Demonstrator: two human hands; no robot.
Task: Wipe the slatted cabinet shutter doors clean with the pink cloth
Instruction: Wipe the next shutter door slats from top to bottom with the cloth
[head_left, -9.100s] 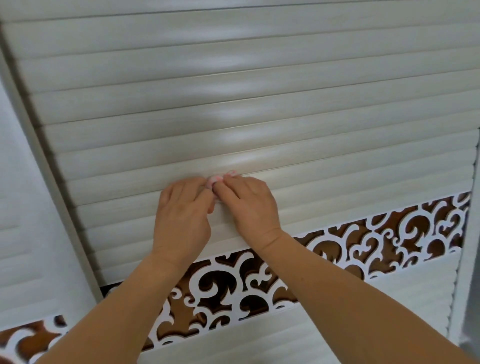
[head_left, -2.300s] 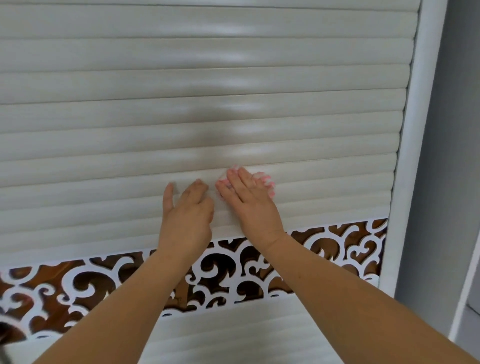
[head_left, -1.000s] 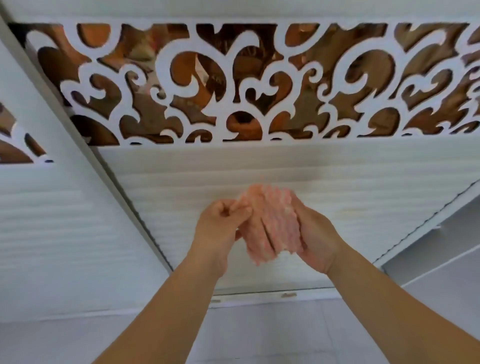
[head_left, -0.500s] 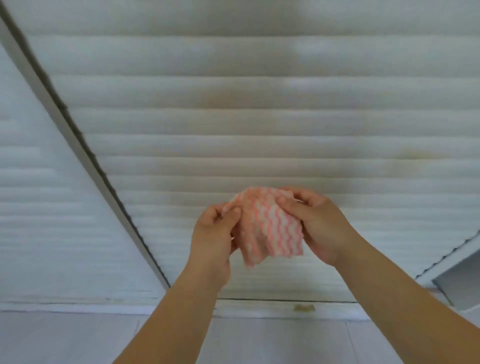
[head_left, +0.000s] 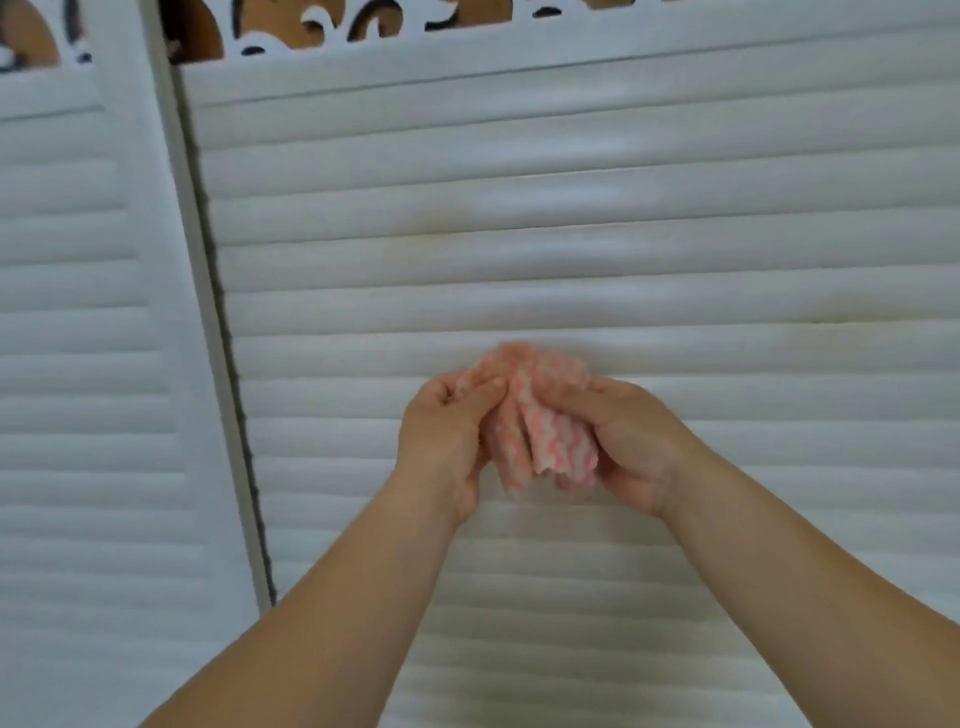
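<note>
Head view shows the left hand and right hand both grasping the bunched pink cloth just off the shutter door; so wadded, it may skip the slat grooves and faint yellowish stains.

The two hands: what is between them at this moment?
In the head view, the pink cloth lies bunched between the left hand and the right hand. Both hold it, in front of the slatted shutter door.

Two bare forearms, no sleeves, watch or rings showing, left hand and right hand
</note>
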